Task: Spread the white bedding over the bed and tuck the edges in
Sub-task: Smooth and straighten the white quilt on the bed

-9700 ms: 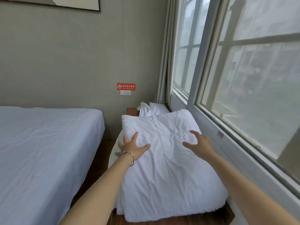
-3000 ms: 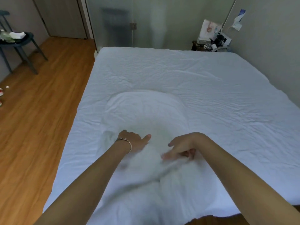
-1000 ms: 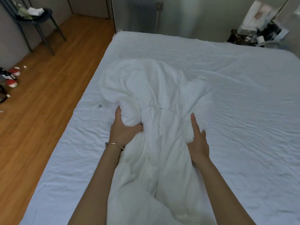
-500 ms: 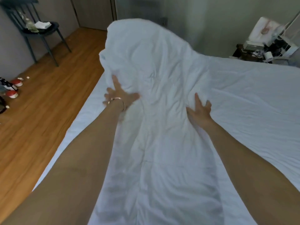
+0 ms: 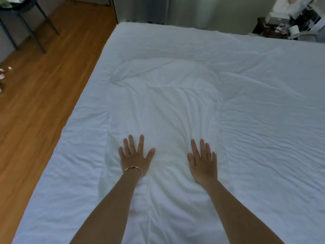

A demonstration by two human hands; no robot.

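Note:
A folded white duvet (image 5: pixel 165 106) lies in a long strip down the middle-left of the bed (image 5: pixel 263 111), which wears a wrinkled white sheet. My left hand (image 5: pixel 134 156), with a thin bracelet on the wrist, rests flat on the near left part of the duvet, fingers spread. My right hand (image 5: pixel 202 162) lies flat on its near right part, fingers straight. Neither hand grips the cloth. The duvet's near end runs under my forearms and out of the frame.
Wooden floor (image 5: pixel 44 103) runs along the bed's left side. A dark chair (image 5: pixel 22 20) stands at the far left. A cluttered bedside table (image 5: pixel 288 25) sits at the far right corner. Small red and white things (image 5: pixel 2 74) lie at the left edge.
Half a second ago both hands held the duvet thrown up in the air. It has dropped flat along the bed, and both hands have let go and now lie open on it.

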